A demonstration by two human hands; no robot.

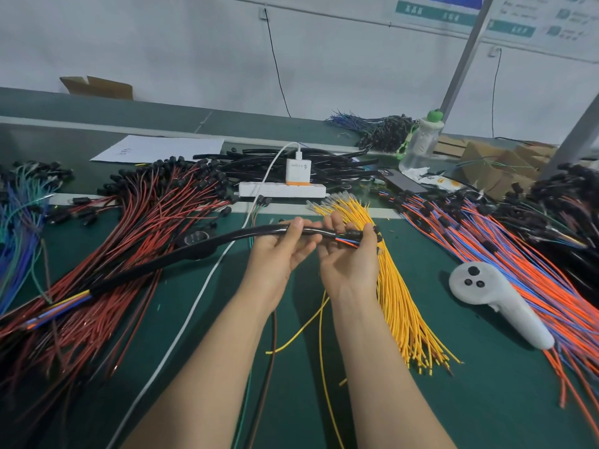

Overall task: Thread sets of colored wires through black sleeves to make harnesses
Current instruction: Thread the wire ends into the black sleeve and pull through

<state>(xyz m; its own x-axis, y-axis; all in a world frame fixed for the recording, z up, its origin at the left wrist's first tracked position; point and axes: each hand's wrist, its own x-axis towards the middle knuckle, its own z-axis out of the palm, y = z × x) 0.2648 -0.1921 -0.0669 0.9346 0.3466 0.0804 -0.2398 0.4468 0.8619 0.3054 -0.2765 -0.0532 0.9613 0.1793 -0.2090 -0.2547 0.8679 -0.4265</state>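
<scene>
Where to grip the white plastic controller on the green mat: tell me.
Probably the slim handle of the white plastic controller, wrapped from above at the near-right end: it lies flat on the green mat, buttons up, and the bulbous head is wider.

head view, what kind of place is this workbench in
Probably a wire-harness assembly workshop: sorted heaps of red wires with black end caps and loose yellow wires cover the green bench top, with a pile of cut black sleeve tubes behind.

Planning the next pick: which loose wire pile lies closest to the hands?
The yellow pile, fanned out directly beneath the right hand. The red pile lies off to the left, the orange-and-blue pile to the right.
</scene>
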